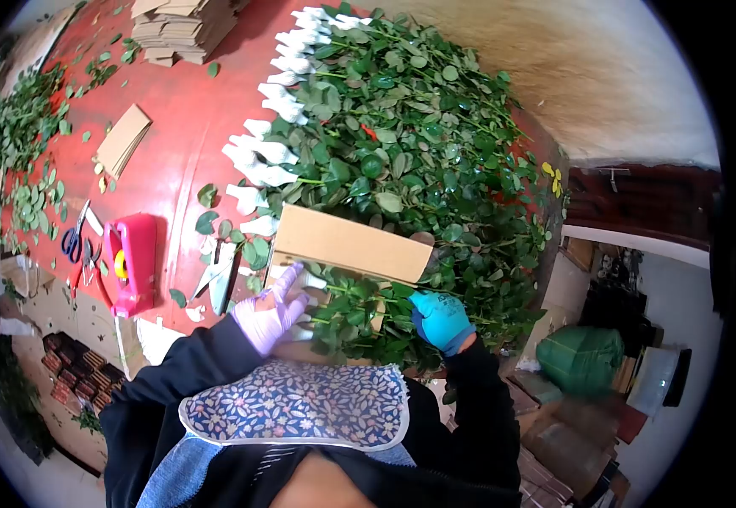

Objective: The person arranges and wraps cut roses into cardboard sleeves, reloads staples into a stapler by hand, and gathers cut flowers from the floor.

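Note:
My left hand point(271, 315), in a lilac glove, has its fingers stretched out and apart by a few white-wrapped flower heads point(298, 333) in front of me. My right hand point(442, 322), in a blue glove, is closed around leafy rose-like stems point(359, 311) belonging to these heads. Behind both hands a folded cardboard piece point(351, 243) stands up from the table, partly hiding the stems. Beyond it lies a big pile of leafy stems point(419, 127), its white-wrapped heads point(262, 157) lined up on the left side.
The red table point(190, 110) bears a pink tape dispenser point(133, 262), dark-handled scissors point(76, 240), red-handled pliers point(90, 269) and a blade-like tool point(222, 278). Cardboard pieces point(177, 30) are stacked at the back; another cardboard piece point(124, 140) lies nearer. Loose leaves point(33, 118) cover the left edge.

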Tool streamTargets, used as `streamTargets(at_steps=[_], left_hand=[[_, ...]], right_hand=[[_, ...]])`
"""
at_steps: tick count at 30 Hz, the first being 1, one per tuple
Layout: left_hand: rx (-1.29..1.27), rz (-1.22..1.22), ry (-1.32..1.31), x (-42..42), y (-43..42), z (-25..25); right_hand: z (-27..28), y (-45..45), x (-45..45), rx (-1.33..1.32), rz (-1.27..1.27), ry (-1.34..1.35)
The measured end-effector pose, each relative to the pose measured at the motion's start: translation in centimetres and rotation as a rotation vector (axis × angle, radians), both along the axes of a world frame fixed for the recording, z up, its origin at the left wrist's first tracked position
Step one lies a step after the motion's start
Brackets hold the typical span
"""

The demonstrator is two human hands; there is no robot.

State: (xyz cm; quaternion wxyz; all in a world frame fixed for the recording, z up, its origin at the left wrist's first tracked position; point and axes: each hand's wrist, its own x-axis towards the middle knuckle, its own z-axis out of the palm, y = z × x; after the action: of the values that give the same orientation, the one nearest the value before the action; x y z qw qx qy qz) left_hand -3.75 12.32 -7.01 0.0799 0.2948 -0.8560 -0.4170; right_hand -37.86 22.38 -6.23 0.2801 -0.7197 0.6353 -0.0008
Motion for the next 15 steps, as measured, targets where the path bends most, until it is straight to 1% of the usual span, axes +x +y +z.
streamTargets(at_steps=[1,2,3,5,6,7,9,10,11,12,13,14,15], left_hand=[[-0.182,-0.091,-0.018,0.5,0.2,-0.1],[-0.092,-0.095,0.011,0.8,0.3,-0.1],[-0.1,-0.084,0.063,0.8,0.0,0.6],[-0.036,-0.111,0.005,0.7,-0.3,1.0],[-0.063,-0.116,-0.042,0.5,-0.4,1.2],[-0.054,-0.141,-0.021,0.6,-0.5,0.8],[0.093,-0.092,-0.04,0.3,-0.7,1.6],[-0.01,-0.076,-0.005,0.0,-1.0,2.0],[-0.007,-0.074,0.001,-0.1,-0.8,1.4],[0.076,-0.012,0.031,-0.2,-0.3,0.9],[0.097,0.007,0.056,-0.1,-0.2,0.6],[0.117,0.026,0.082,-0.1,-0.3,0.5],[0.137,0.044,0.108,-0.2,-0.3,0.3]], right_hand=[[0.1,0.2,0.0,0.009,-0.008,-0.026],[0.2,0.3,-0.3,0.022,-0.021,-0.053],[0.6,0.2,-0.6,0.026,-0.043,-0.043],[1.7,-0.5,-1.1,0.226,-0.03,-0.006],[2.0,-0.6,-1.2,0.189,-0.017,-0.013],[2.3,-1.0,-1.4,0.197,-0.028,0.003],[3.1,-2.0,-1.6,0.374,0.074,0.01],[3.8,-2.5,-1.6,0.342,0.086,0.001],[4.2,-3.0,-1.3,0.345,0.086,0.007],[4.6,-3.6,-0.9,0.385,0.134,0.076],[4.7,-4.0,-0.7,0.424,0.182,0.145],[4.0,-3.8,-1.1,0.428,0.181,0.149],[3.4,-3.9,-1.2,0.402,0.218,0.093]])
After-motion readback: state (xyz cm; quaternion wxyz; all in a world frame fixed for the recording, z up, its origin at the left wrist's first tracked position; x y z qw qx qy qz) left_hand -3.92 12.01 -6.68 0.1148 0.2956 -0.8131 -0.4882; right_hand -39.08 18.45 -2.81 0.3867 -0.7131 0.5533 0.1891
